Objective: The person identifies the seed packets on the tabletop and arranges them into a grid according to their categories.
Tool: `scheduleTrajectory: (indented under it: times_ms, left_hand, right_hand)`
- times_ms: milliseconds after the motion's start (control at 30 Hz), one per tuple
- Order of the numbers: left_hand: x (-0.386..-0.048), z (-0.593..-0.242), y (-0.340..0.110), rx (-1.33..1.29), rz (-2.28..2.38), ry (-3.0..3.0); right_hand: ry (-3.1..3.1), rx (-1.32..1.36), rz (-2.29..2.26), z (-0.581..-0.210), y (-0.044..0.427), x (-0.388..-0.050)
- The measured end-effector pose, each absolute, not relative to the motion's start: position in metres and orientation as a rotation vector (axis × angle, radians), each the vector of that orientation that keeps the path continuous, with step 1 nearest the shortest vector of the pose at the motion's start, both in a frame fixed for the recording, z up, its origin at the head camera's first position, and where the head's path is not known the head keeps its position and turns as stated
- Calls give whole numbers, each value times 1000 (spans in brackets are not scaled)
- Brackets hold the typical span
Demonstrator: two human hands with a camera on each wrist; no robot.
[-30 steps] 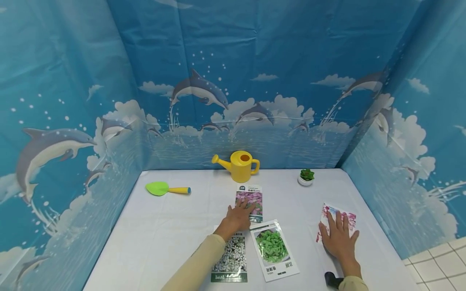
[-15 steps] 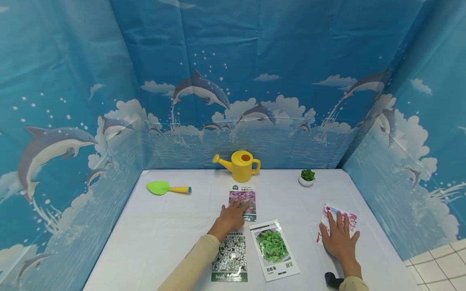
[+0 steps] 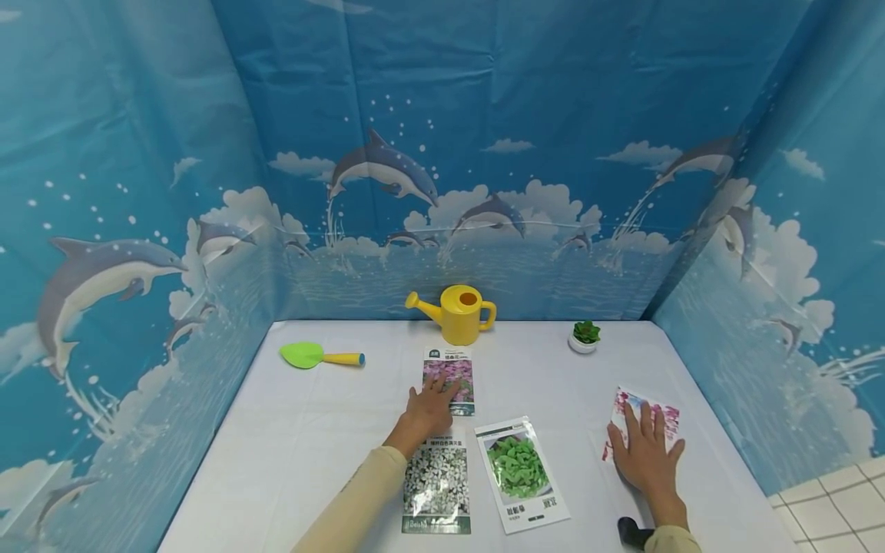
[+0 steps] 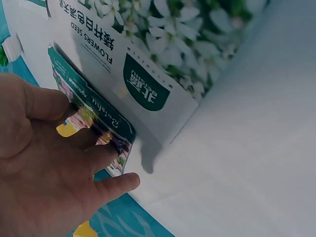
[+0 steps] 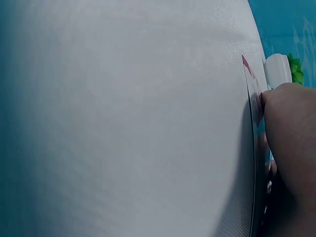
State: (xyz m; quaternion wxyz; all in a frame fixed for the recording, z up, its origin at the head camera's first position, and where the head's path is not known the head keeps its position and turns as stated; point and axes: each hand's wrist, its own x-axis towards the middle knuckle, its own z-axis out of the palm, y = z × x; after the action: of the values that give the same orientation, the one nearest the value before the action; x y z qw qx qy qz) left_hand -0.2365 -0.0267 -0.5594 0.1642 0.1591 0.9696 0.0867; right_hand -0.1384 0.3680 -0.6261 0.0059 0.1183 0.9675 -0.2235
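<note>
My left hand (image 3: 427, 411) rests with spread, straight fingers on a seed packet with pink flowers (image 3: 465, 393). In the left wrist view, the fingers lie over that packet's green-edged end. Right below it, partly under my wrist, lies a seed packet with white flowers (image 3: 437, 488). A white packet with a picture of green leaves (image 3: 522, 470) lies slightly turned to its right. At the right, my right hand (image 3: 646, 453) lies flat, fingers spread, on a piece printed with pink blossoms (image 3: 670, 424); its lower part is hidden by the hand.
A yellow watering can (image 3: 460, 316) stands at the back of the white table (image 3: 311, 438). To its left lies a green trowel with a yellow handle (image 3: 321, 356). A small potted succulent (image 3: 585, 336) stands back right. Dolphin-printed curtains (image 3: 373, 169) enclose three sides.
My left hand has slid the pink-flower packet to the left across the table, uncovering more of the white-flower packet's top. The right hand has stayed in place.
</note>
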Motion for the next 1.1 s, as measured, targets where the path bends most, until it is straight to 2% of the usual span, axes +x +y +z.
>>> scheduleTrajectory:
  times_ms: [1100]
  left_hand:
    - [-232,-563,-42,463,311,2803]
  right_hand:
    - [3085,336,-692,-627,368,-138]
